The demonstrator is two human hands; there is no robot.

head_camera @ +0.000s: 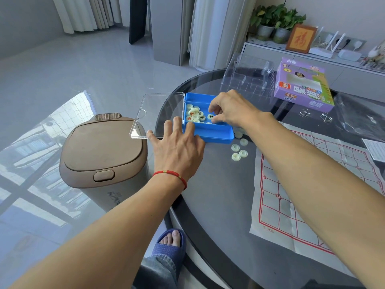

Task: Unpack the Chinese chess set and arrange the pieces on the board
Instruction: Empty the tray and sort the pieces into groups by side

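Beside the blue box (208, 132) your flat left hand (179, 142) steadies it; your right hand (229, 109) pinches among pieces (194, 114); few are out, paper board (312, 184) bare.

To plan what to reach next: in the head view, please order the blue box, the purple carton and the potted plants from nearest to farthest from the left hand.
1. blue box, touching the left hand
2. purple carton, far right on the table
3. potted plants, on the shelf behind

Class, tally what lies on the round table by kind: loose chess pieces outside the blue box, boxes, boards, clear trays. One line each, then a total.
Loose pieces: 5
Boxes: 2, blue box and purple box
Board: 1
Clear tray: 1
Total: 9
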